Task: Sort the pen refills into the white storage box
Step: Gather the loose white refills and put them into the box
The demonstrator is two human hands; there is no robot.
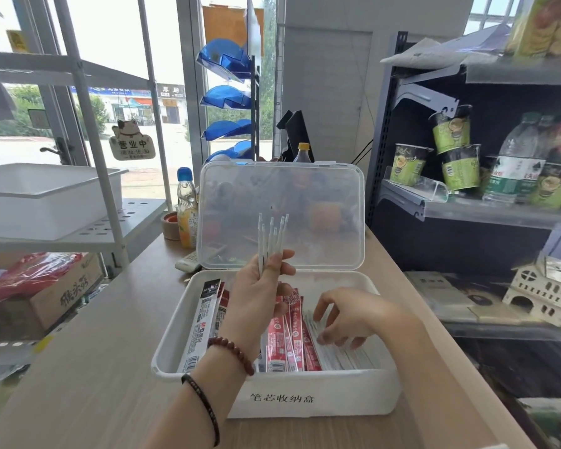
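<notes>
The white storage box [305, 398] stands on the wooden counter in front of me, its clear lid [282, 196] tipped up at the back. My left hand [259, 296] is raised above the box and grips a bunch of several white pen refills [271, 239] that point upward. My right hand [350, 319] reaches into the right part of the box, its curled fingers on a row of white loose refills [344, 354] lying there. Red refill packets [289, 338] fill the middle, and a black-and-white packet [201, 325] leans at the left.
The wooden counter [94, 367] stretches left of the box. Behind the lid stand a juice bottle [187, 209], a tape roll [170, 225] and a remote [187, 262]. A white shelf rack with a tray [46, 196] is at the left, and shelves of cups and bottles [467, 163] at the right.
</notes>
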